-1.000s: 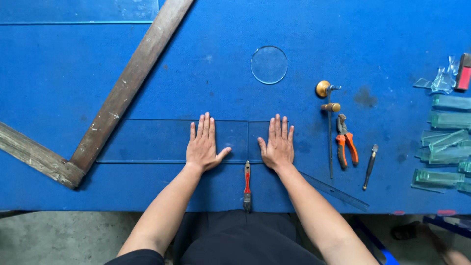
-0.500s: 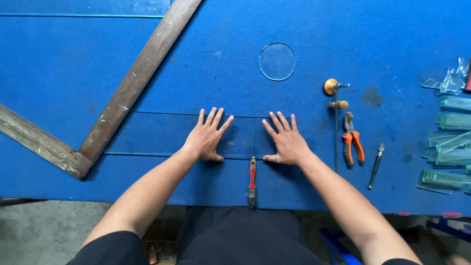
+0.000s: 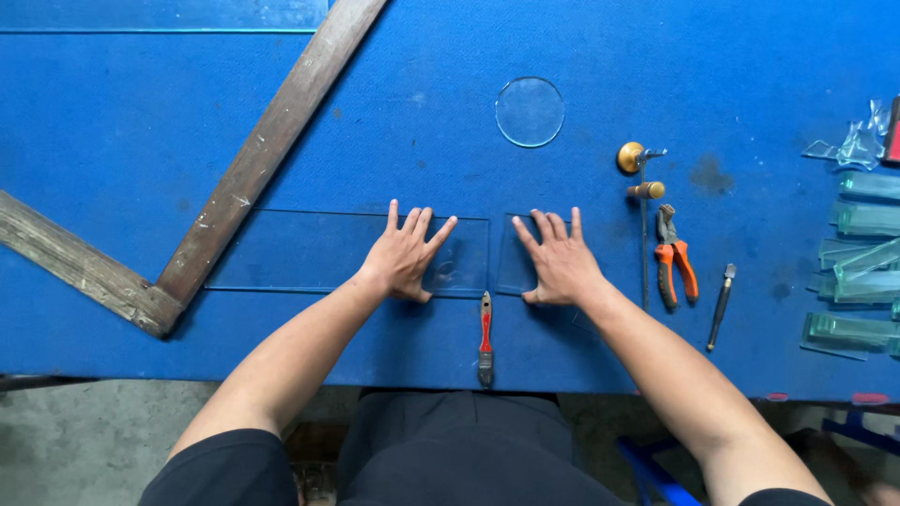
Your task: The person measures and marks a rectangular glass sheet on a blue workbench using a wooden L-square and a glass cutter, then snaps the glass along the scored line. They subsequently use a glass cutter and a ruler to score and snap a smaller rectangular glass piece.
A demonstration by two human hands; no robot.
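Inspection at the blue felt-covered bench (image 3: 112, 112). My left hand (image 3: 405, 258) lies flat, fingers spread, palm down on the long clear glass strip (image 3: 309, 251); it grips nothing, only presses. My right hand (image 3: 561, 262) lies equally flat and splayed on the shorter glass piece (image 3: 517, 255) at 3 o'clock of the strip.

Change noted: a second ago both hands rested on what read as one unbroken pane, thumbs close together. Now a narrow gap of blue felt shows between the two glass edges, directly at 12 o'clock of the red-handled brush (image 3: 485, 339), and my hands sit further apart. My judgement: the pane has parted along a score line and the two pieces have been drawn apart, so the break appears done.

Surroundings: a wooden square (image 3: 267, 145) lies at 10 o'clock of my left hand, its arm just beside the strip's far end. A round glass disc (image 3: 530, 111) sits at 12 o'clock of my right hand, well apart. Orange-handled pliers (image 3: 673, 258) lie at 3 o'clock, with stacked glass offcuts (image 3: 858, 272) beyond them.
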